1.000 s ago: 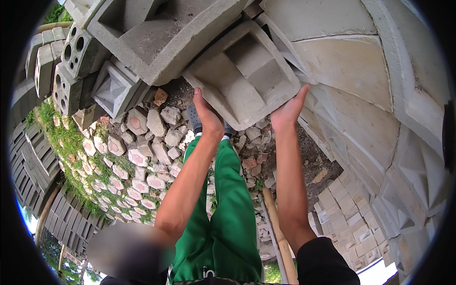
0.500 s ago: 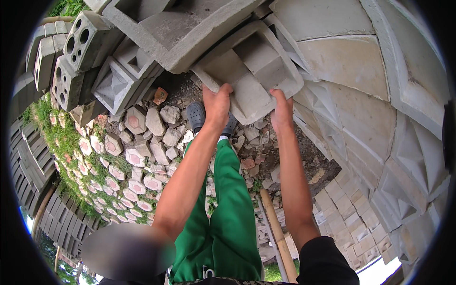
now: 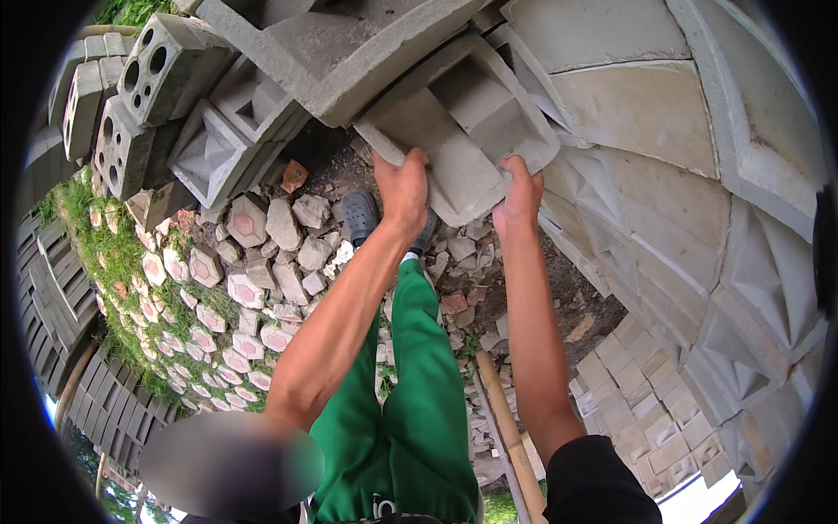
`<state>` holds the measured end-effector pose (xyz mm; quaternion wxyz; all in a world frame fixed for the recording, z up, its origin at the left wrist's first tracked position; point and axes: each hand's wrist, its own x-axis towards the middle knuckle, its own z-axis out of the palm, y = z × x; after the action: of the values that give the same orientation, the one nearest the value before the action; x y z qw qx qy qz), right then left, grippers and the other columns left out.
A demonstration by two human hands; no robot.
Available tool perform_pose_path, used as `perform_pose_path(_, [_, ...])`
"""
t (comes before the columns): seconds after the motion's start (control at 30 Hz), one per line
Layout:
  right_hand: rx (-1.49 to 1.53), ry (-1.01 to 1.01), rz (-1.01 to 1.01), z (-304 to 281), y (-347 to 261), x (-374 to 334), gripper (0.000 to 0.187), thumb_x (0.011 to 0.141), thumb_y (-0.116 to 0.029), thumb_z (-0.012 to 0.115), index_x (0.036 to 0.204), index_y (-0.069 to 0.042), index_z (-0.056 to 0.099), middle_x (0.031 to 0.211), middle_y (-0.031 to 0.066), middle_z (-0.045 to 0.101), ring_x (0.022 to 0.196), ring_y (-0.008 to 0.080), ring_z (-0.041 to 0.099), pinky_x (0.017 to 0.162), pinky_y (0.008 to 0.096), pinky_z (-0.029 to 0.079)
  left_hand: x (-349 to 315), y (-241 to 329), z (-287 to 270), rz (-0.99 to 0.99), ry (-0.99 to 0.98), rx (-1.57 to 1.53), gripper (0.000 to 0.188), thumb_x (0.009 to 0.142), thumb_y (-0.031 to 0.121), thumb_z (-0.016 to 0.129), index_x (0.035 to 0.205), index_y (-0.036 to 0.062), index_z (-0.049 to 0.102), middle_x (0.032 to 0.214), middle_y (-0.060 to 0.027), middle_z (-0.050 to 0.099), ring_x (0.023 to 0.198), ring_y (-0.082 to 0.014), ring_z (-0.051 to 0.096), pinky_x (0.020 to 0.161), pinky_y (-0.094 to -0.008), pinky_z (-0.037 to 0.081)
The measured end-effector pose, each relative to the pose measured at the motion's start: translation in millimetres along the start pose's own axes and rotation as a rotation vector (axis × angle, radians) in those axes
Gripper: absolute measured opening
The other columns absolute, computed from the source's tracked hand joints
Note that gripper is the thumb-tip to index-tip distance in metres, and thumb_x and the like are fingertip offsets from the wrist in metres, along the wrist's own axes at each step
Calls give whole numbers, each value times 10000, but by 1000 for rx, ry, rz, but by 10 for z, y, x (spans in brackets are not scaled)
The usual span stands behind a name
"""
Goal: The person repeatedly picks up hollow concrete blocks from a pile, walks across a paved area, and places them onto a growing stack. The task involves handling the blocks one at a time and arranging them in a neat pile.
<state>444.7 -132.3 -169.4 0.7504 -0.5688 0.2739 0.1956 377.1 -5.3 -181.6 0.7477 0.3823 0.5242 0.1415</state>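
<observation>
A grey concrete block point(image 3: 454, 166) with recessed, stepped faces is gripped at its near edge by both hands. My left hand point(image 3: 403, 188) wraps its near left edge, thumb on top. At the near right corner, my right hand point(image 3: 521, 194) clasps the rim, also with the thumb above; the undersides of both grips are hidden. The block's far side lies close against a larger concrete block point(image 3: 349, 79) with a deep hollow. To its right it meets a wall of stacked blocks; whether it rests on something cannot be seen.
Stacked patterned blocks point(image 3: 628, 183) rise along the right. Blocks with round holes point(image 3: 157, 70) and a pyramid-faced block point(image 3: 214, 153) stand at the left. Broken stones point(image 3: 288, 227) litter the ground around my feet. A bamboo pole point(image 3: 511, 437) lies near my right leg.
Both hands keep hold of the block, which has hardly moved. My left forearm has shifted slightly, and the view has moved a little.
</observation>
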Motion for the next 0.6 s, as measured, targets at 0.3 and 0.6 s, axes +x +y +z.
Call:
perform_pose_path(0.3, [92, -51, 19, 33, -54, 8, 629, 699, 8, 559, 1311, -12, 415, 1242, 117, 513, 1138, 262, 510, 973, 390, 421, -3, 44, 2, 70, -21, 128, 454, 763, -6, 527, 1208, -41, 447, 1110, -121, 556, 997, -219, 530, 875, -331, 437])
perform_pose_path(0.6, [27, 15, 103, 2, -60, 87, 630, 769, -75, 594, 1358, -29, 372, 1303, 110, 476, 1197, 257, 468, 1008, 393, 391, 8, 27, -15, 97, -30, 201, 443, 771, 36, 545, 1199, -45, 465, 1088, -116, 575, 972, -209, 542, 867, -327, 431])
